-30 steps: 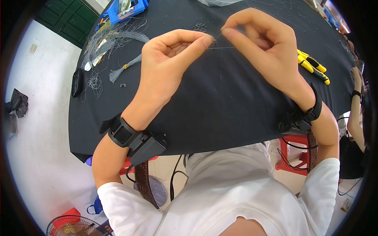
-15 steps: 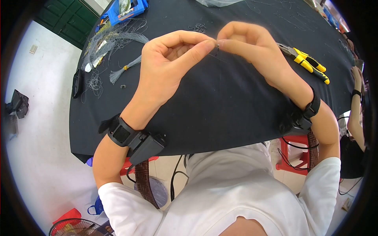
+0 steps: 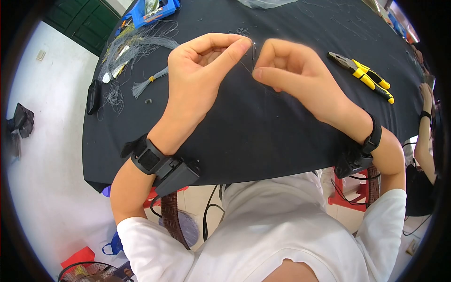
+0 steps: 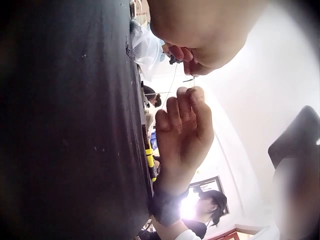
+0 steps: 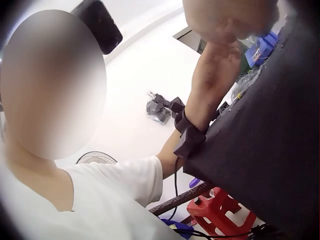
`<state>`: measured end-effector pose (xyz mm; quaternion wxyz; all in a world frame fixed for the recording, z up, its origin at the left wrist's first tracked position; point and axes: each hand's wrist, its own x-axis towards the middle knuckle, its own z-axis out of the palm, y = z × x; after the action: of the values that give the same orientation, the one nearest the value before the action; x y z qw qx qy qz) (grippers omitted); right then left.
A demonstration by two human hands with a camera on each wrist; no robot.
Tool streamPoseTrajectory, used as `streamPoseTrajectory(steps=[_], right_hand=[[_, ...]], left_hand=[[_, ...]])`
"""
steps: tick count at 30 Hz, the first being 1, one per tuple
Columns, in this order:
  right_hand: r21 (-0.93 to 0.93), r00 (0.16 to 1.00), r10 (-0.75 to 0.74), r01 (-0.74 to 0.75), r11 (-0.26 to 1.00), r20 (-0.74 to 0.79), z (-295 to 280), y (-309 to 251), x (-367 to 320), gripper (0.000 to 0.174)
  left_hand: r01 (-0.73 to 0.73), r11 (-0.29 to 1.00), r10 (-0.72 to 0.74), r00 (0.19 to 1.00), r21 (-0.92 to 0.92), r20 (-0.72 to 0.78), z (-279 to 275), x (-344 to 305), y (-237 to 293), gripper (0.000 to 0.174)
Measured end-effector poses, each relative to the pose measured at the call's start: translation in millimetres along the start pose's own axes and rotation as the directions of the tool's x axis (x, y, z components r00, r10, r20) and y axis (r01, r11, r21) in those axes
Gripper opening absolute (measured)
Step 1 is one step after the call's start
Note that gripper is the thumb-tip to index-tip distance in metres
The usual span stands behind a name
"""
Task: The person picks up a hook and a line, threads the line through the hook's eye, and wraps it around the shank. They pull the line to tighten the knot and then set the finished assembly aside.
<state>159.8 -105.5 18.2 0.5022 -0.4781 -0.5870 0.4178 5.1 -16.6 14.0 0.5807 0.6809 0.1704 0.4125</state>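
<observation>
Over the dark table, in the head view, my left hand [image 3: 199, 66] pinches a tiny piece between thumb and forefinger; a shiny bit shows at the fingertips, too small to tell its kind. Thin clear line [image 3: 253, 58] runs down from there to my right hand [image 3: 298, 73], which pinches it between thumb and curled forefinger. The two hands are a small gap apart. In the left wrist view a small dark sliver [image 4: 188, 80] sits by the left fingertips, just above the right fingertips. My left hand [image 5: 232, 17] hides the line in the right wrist view.
Yellow-and-black pliers [image 3: 366, 77] lie to the right on the black cloth [image 3: 225, 141]. At the left are loose tangled line [image 3: 124, 49], a grey strand bundle [image 3: 149, 83] with a yellow tie and a blue tray [image 3: 152, 16]. Another person's arm [image 3: 425, 105] shows at the far right.
The right hand first came in to meet the left fingertips, then drew back down and slightly left of its earlier place, with line between them. The left hand has barely moved.
</observation>
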Motion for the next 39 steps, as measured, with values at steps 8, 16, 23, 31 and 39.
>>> streamPoseTrajectory(steps=[8,16,23,31,39], right_hand=[[-0.615,0.849,-0.525,0.448,0.649,0.064,-8,-17,-3,0.008],[-0.638,0.804,-0.594,0.479,0.603,0.042,-23,-24,9,0.009],[-0.57,0.93,-0.367,0.313,0.76,0.023,-35,-7,14,0.005],[-0.185,0.991,-0.13,0.123,0.975,-0.024,-27,14,17,0.014],[0.042,0.985,0.165,-0.167,0.985,0.048,-9,-7,2,0.012]], left_hand=[[-0.025,0.999,0.025,1.0,0.044,0.002,5,-2,-2,0.011],[-0.04,0.992,0.021,0.987,0.121,0.158,8,-3,-1,0.012],[-0.109,0.993,0.096,0.968,0.046,0.231,4,-3,1,0.011],[-0.11,0.994,0.105,0.977,0.019,0.188,3,-3,2,0.012],[-0.108,0.989,0.106,0.994,0.1,0.02,2,-2,1,0.013]])
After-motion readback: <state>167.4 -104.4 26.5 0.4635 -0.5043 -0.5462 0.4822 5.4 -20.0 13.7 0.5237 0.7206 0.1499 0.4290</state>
